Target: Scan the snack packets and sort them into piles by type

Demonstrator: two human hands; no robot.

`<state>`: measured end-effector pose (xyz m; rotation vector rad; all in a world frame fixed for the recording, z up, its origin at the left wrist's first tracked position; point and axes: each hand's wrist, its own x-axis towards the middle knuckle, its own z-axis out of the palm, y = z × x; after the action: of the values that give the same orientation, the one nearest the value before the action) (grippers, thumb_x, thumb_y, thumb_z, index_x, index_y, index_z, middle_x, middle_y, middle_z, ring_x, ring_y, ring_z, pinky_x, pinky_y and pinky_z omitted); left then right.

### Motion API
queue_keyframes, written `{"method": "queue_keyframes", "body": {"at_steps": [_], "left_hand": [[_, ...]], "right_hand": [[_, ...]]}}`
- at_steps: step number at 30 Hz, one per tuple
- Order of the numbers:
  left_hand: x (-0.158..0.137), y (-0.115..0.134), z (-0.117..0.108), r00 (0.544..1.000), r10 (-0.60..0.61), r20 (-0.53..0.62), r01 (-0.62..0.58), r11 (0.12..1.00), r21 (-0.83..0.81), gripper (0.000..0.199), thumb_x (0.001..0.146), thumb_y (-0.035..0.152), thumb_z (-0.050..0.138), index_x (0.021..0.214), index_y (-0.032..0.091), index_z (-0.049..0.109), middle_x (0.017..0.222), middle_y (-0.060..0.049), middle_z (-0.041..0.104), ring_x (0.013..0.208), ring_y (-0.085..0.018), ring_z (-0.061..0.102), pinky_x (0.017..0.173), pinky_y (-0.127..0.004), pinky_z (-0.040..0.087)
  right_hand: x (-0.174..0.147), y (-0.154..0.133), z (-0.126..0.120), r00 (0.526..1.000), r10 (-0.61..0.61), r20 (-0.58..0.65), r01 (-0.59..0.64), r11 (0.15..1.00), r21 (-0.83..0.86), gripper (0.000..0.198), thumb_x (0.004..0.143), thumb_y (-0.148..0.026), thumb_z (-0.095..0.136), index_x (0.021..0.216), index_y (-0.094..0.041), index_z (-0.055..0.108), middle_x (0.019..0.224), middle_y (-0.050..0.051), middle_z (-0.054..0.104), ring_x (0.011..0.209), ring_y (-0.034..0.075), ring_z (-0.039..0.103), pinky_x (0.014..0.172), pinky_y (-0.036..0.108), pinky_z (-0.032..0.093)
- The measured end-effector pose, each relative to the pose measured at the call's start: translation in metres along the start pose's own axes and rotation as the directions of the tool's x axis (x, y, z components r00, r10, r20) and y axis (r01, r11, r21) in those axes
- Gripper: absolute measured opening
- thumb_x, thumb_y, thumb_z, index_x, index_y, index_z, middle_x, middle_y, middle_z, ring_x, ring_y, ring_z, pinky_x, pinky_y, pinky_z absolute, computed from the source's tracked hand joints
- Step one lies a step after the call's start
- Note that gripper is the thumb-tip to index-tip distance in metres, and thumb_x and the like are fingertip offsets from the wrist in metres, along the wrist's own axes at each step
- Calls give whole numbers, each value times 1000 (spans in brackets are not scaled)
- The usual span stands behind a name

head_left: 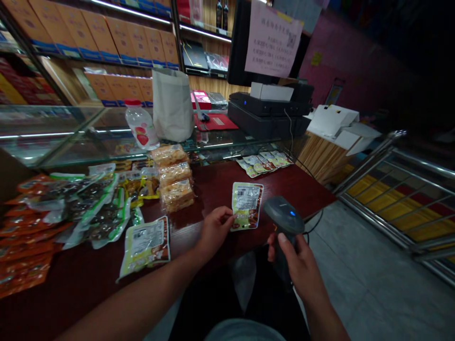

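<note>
My left hand [217, 230] pinches the lower left edge of a snack packet [247, 207], whose printed label and barcode face up on the dark red table. In my right hand [296, 258] is a barcode scanner [284, 215], gripped by its handle, with a blue light showing on top. Its head is just right of the packet. A similar snack packet [145, 247] lies to the left of my left hand. Several more such packets [265, 163] overlap in a row at the table's far right side.
Wrapped cakes [176, 177], dark vacuum packs [103, 208] and orange packets [26, 234] cover the left of the table. Behind stand a bottle [141, 125], a white bag [172, 105] and a monitor [240, 52]. A metal railing [398, 175] is at the right.
</note>
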<state>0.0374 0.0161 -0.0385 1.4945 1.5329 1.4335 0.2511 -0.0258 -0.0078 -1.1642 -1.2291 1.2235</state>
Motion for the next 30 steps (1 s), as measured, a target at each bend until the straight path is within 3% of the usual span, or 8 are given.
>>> {"method": "queue_keyframes", "body": {"at_steps": [6, 16, 19, 25, 30], "left_hand": [[3, -3, -2, 996, 71, -54, -67, 995, 74, 10, 80, 22, 63, 70, 21, 62, 73, 0, 63, 71, -15, 59, 67, -25, 48], [3, -1, -4, 986, 153, -60, -143, 980, 141, 12, 80, 18, 63, 69, 22, 59, 74, 1, 62, 75, -16, 59, 74, -26, 47], [3, -1, -3, 985, 159, -73, -147, 978, 149, 13, 80, 19, 63, 69, 22, 58, 73, 1, 61, 73, -16, 58, 71, -25, 46], [5, -6, -2, 986, 156, -59, -146, 979, 143, 11, 80, 19, 62, 69, 22, 60, 75, 0, 62, 76, -17, 59, 75, -27, 47], [-3, 2, -2, 981, 181, -66, -172, 978, 121, 12, 78, 19, 62, 67, 22, 58, 74, -1, 60, 75, -17, 59, 70, -27, 46]], "right_hand": [[0, -10, 12, 995, -43, 88, 55, 989, -137, 37, 94, -56, 58, 84, -21, 62, 58, -4, 61, 50, 13, 55, 54, 25, 44], [-2, -14, 17, 987, -39, 159, 59, 990, -126, 43, 96, -60, 53, 76, -22, 56, 51, -6, 54, 45, 12, 51, 47, 23, 43], [-2, -15, 14, 983, -28, 179, 53, 989, -137, 42, 96, -60, 53, 81, -21, 57, 53, -5, 56, 46, 12, 53, 49, 24, 44], [-8, -15, 14, 994, -36, 106, 50, 990, -133, 44, 94, -61, 54, 104, -19, 62, 56, -6, 56, 44, 13, 51, 47, 25, 43], [-20, -15, 6, 995, -14, 103, 29, 989, -148, 44, 92, -63, 57, 99, -20, 64, 63, -3, 62, 48, 13, 51, 51, 26, 43]]}}
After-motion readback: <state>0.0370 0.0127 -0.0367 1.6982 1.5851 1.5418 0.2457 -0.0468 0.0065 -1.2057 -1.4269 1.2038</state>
